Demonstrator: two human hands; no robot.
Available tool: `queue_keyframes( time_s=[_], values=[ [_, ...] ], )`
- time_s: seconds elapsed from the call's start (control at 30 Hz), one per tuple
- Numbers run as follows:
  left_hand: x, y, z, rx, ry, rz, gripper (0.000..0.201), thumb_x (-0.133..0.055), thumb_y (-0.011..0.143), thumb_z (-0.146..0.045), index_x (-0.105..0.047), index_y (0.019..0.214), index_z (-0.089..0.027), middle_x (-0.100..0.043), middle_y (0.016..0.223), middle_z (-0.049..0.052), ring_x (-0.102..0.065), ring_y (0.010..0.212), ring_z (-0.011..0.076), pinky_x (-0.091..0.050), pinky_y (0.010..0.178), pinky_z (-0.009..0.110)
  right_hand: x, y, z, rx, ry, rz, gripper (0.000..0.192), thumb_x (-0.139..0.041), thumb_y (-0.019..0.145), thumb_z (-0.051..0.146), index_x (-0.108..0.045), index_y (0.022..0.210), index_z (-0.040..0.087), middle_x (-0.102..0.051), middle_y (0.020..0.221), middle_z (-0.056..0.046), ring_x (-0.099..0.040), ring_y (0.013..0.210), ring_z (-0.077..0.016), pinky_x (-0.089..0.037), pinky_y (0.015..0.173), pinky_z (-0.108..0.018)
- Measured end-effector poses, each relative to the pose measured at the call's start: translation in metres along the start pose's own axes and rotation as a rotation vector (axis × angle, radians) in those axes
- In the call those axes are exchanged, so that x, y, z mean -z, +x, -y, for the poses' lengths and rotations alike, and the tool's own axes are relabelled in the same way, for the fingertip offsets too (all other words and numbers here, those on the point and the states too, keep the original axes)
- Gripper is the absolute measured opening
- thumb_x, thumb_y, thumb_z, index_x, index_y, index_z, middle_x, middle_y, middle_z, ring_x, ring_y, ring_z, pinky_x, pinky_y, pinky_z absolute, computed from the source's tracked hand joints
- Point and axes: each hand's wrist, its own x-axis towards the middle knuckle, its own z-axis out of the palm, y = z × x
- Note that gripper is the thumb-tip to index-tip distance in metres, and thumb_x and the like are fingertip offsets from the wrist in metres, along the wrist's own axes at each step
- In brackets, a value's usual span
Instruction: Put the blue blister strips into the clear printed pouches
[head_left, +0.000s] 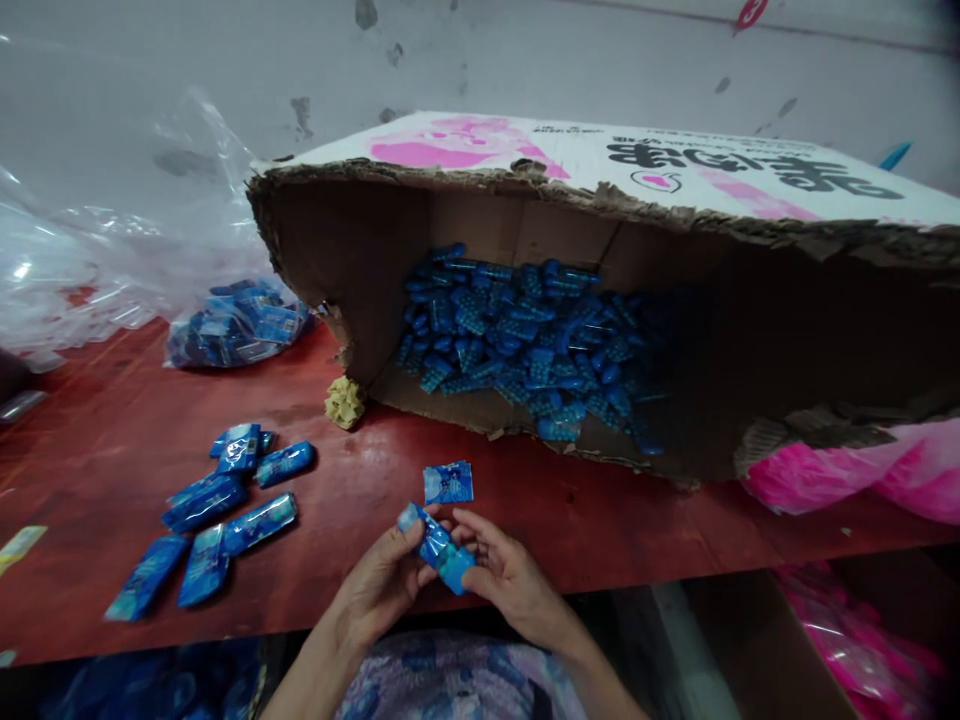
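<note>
Between both hands, close to the table's front edge, is a small blue packet [444, 548] with a shiny clear part showing bluish-green pieces inside. My left hand [386, 578] pinches its upper left end. On its lower right end, my right hand [514, 575] has its thumb pressed down, fingers curled behind. Just beyond the hands a flat blue printed card or sachet [448, 483] lies on the table. To the left, several filled blue packets [259, 523] lie in a loose group.
A torn cardboard box [480, 415] on its side holds a heap of small blue containers [525, 330]. A clear bag of blue packets [236, 325] stands at the left on the red table [360, 610]. Crumpled yellow paper [345, 402] sits by the box. Pink plastic [847, 465] lies right.
</note>
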Motion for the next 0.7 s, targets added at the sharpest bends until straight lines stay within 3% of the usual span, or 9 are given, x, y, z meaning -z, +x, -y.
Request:
queue_keyframes(
  time_s=[0.1, 0.2, 0.27, 0.37, 0.47, 0.57, 0.7],
  values=[
    [0.001, 0.001, -0.001, -0.008, -0.002, 0.060, 0.022, -0.059, 0.074, -0.014, -0.062, 0.096, -0.012, -0.071, 0.085, 0.009, -0.065, 0.086, 0.0213, -0.051, 0.077, 0.032, 0.004, 0.002, -0.011, 0.006, 0.011, -0.079, 0.065, -0.073, 0.063, 0.023, -0.047, 0.123, 0.031, -0.057, 0.099, 0.001, -0.053, 0.085, -0.0151, -0.043, 0.079, -0.028],
    [-0.002, -0.001, 0.001, -0.032, -0.021, 0.105, 0.021, -0.057, 0.075, -0.011, -0.063, 0.095, -0.013, -0.071, 0.086, 0.008, -0.064, 0.089, 0.0209, -0.049, 0.080, 0.032, 0.003, 0.005, -0.016, 0.045, -0.074, -0.151, 0.076, -0.080, 0.053, 0.024, -0.048, 0.122, 0.034, -0.055, 0.105, 0.002, -0.051, 0.091, -0.0167, -0.040, 0.085, -0.029],
    [-0.005, -0.003, 0.003, -0.018, -0.010, 0.144, 0.021, -0.056, 0.075, -0.011, -0.063, 0.095, -0.013, -0.071, 0.088, 0.008, -0.064, 0.090, 0.0209, -0.049, 0.080, 0.031, 0.002, 0.006, -0.016, 0.098, -0.101, -0.170, 0.073, -0.080, 0.054, 0.024, -0.050, 0.120, 0.034, -0.054, 0.105, 0.001, -0.051, 0.094, -0.0171, -0.040, 0.086, -0.029],
    [-0.009, -0.005, 0.005, -0.004, 0.013, 0.182, 0.020, -0.057, 0.075, -0.013, -0.064, 0.095, -0.012, -0.070, 0.091, 0.009, -0.064, 0.089, 0.0209, -0.050, 0.076, 0.029, 0.002, 0.006, -0.012, 0.107, -0.140, -0.246, 0.060, -0.074, 0.062, 0.023, -0.052, 0.118, 0.031, -0.056, 0.091, 0.002, -0.054, 0.083, -0.0146, -0.044, 0.080, -0.028],
    [-0.014, -0.003, 0.010, -0.038, -0.038, 0.108, 0.015, -0.059, 0.074, -0.013, -0.065, 0.088, -0.013, -0.071, 0.085, 0.007, -0.065, 0.082, 0.0189, -0.051, 0.069, 0.026, -0.001, 0.006, -0.010, 0.082, -0.193, -0.282, 0.048, -0.069, 0.068, 0.021, -0.056, 0.113, 0.028, -0.060, 0.091, 0.001, -0.055, 0.083, -0.0158, -0.045, 0.080, -0.029],
    [-0.015, 0.000, 0.013, -0.063, -0.091, 0.011, 0.011, -0.059, 0.074, -0.013, -0.064, 0.083, -0.014, -0.071, 0.079, 0.005, -0.066, 0.076, 0.0176, -0.052, 0.068, 0.027, -0.007, 0.006, -0.012, 0.080, -0.080, -0.289, 0.036, -0.063, 0.072, 0.019, -0.059, 0.107, 0.025, -0.062, 0.097, -0.002, -0.057, 0.087, -0.0172, -0.045, 0.081, -0.029],
    [-0.011, 0.000, 0.012, -0.044, -0.079, 0.113, 0.015, -0.058, 0.075, -0.016, -0.065, 0.088, -0.014, -0.071, 0.085, 0.006, -0.065, 0.086, 0.0189, -0.048, 0.082, 0.031, -0.012, 0.006, -0.016, 0.057, 0.018, -0.303, 0.045, -0.064, 0.068, 0.016, -0.055, 0.112, 0.025, -0.063, 0.091, 0.000, -0.059, 0.082, -0.0153, -0.046, 0.078, -0.028]
  ],
)
